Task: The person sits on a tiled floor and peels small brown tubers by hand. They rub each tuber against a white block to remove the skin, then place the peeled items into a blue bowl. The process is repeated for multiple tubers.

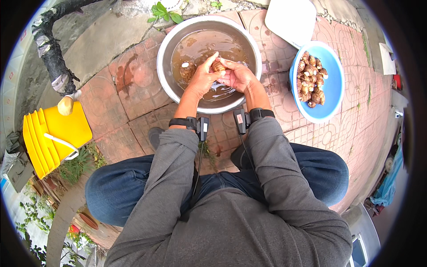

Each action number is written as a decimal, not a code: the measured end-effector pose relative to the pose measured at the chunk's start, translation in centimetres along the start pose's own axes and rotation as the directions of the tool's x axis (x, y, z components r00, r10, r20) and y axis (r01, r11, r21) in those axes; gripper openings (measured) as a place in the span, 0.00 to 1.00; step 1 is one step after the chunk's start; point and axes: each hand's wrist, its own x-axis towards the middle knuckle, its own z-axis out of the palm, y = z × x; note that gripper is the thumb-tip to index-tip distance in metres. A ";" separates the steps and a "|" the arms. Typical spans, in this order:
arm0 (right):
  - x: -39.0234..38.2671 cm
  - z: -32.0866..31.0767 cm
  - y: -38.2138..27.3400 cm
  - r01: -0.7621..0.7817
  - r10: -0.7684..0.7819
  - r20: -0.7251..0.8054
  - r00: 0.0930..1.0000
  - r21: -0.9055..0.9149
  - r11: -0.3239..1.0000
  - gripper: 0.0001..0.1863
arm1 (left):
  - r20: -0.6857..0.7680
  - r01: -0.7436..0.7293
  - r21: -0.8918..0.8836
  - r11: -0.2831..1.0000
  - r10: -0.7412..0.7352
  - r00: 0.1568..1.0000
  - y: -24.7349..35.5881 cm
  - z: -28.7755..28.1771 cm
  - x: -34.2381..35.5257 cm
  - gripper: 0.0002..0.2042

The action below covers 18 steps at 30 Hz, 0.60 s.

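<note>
Over a round metal basin (165, 71) of muddy brown water, I hold a small brown ringed taro (218, 66) between both hands. The fingers of my left hand (203, 76) close on it from the left. My right hand (240, 76) curls around it from the other side, its palm partly turned up and its thumb by the taro's top. Another taro (187, 71) with a pale cut end shows in the water at the left of the basin. The cloudy water hides whatever lies deeper.
A blue plastic basin (331, 95) holding several taros (311, 75) stands to the right, with a white lid-like board (291, 20) behind it. At the left are a yellow bucket (66, 129) and a dark tree trunk (51, 49). Red paving tiles (135, 75) cover the ground.
</note>
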 end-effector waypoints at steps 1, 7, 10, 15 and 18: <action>0.3 0.5 0.1 -0.008 0.002 -0.095 0.995 -0.059 0.998 0.20 | -0.006 0.013 0.052 0.999 -0.013 1.000 -0.3 0.1 0.1 0.35; 1.8 1.4 0.7 0.016 -0.093 -0.251 0.964 -0.293 0.956 0.16 | -0.149 0.002 0.038 0.999 0.004 0.989 -1.5 0.0 0.3 0.33; 1.7 0.2 1.1 -0.072 0.058 -0.140 0.988 -0.098 0.993 0.18 | -0.143 0.042 0.179 0.983 -0.016 0.990 -1.4 -0.5 0.1 0.27; 0.8 -1.1 2.8 -0.005 -0.017 0.109 0.994 0.199 0.980 0.19 | -0.209 0.011 0.140 0.990 0.018 0.978 -0.6 -0.4 0.0 0.23; 0.5 -0.7 2.8 0.019 -0.030 0.040 0.999 0.242 0.970 0.19 | -0.233 -0.015 0.310 0.951 0.092 0.968 0.1 -0.1 0.3 0.20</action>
